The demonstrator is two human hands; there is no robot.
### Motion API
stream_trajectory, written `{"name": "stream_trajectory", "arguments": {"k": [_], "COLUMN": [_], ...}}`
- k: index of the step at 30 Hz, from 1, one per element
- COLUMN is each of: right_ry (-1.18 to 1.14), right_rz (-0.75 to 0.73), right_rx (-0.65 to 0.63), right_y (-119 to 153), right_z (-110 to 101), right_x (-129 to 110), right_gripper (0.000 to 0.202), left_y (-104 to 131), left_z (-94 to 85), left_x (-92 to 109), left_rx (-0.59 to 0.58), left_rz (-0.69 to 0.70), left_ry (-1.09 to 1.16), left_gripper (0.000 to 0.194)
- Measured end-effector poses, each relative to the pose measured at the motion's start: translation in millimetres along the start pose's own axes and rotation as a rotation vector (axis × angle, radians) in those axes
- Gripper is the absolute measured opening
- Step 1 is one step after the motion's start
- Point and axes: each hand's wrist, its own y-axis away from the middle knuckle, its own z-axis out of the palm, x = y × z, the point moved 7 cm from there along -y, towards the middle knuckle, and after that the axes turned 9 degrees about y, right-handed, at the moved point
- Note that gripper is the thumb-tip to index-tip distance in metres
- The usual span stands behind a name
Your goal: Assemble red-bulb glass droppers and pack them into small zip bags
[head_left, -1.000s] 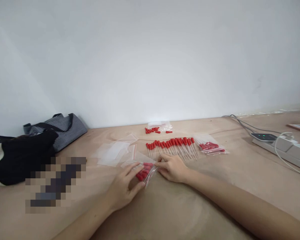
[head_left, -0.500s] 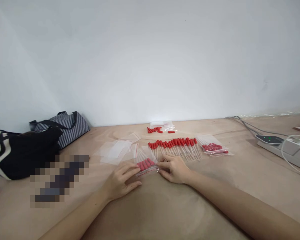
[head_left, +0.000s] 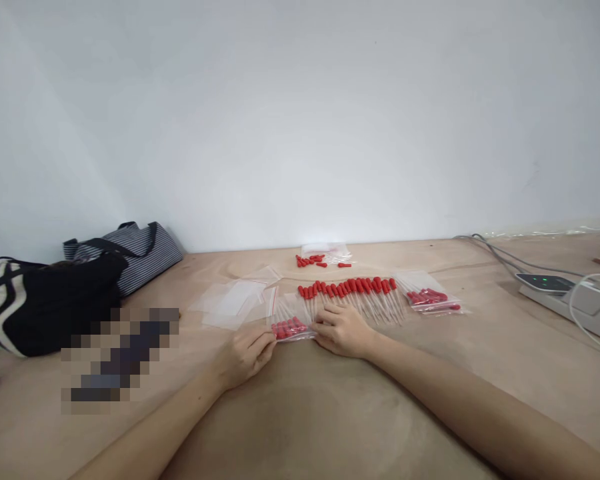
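A clear zip bag (head_left: 289, 327) holding several red-bulbed droppers lies flat between my hands, its opening edge toward me. My left hand (head_left: 247, 353) is closed, thumb and fingers pinching the bag's left corner. At the right corner, my right hand (head_left: 341, 331) pinches the bag in the same way, its other fingers curled. Just beyond my right hand runs a row of loose droppers (head_left: 353, 287) with red bulbs and clear stems. Another zip bag (head_left: 427, 297) with red-bulbed droppers in it lies to the right of the row.
Flat clear bags (head_left: 235, 300) lie in a pile to the left. Loose red bulbs (head_left: 310, 260) sit near the wall beside more plastic bags. A striped bag (head_left: 150, 257) and a black bag (head_left: 75, 303) stand at left. A power strip (head_left: 580, 310) with cables is at right.
My thumbs have drawn in from the table, and both hands have closed on the bag's corners. The bag's near edge has shifted slightly away from me.
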Motion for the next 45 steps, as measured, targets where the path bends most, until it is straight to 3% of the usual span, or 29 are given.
{"name": "stream_trajectory", "arguments": {"k": [4,7,15,20,24,28,32,45], "right_ry": [0.029,0.032,0.045,0.046,0.06,0.049,0.052,0.099], "right_rz": [-0.01,-0.002,0.002,-0.046,-0.123,-0.072,-0.021,-0.076], "right_rx": [0.053,0.08,0.176,0.245,0.196,0.17,0.227,0.217], "right_y": [-5.8,-6.5,-8.4,-22.7,-33.1,-34.0,-27.9,-22.3], "right_z": [1.0,-1.7,-12.4,-7.8,3.5,5.3,-2.9,-2.4], "right_x": [-4.9,-5.2,-9.0,-29.7,-44.4,-40.9,-32.8,-28.2], "right_gripper": [0.021,0.023,0.013,0.011,0.015,0.018,0.016,0.02], "left_y": [0.4,1.6,-2.0,-4.3,-1.9,1.3,3.8,-7.4], "left_z": [0.5,-2.0,-4.2,-4.2,-6.3,-7.3,-8.0,-9.3], "left_x": [-1.5,1.7,6.1,7.8,5.1,1.2,-1.0,3.9], "left_rx": [-0.041,-0.009,0.017,0.024,0.038,0.031,0.028,0.055], "left_rz": [-0.018,0.037,0.09,0.106,0.087,0.06,0.047,0.095], "left_ry": [0.034,-0.005,-0.007,0.006,0.012,0.041,0.055,0.031], "left_gripper": [0.017,0.016,0.017,0.017,0.016,0.014,0.018,0.015]}}
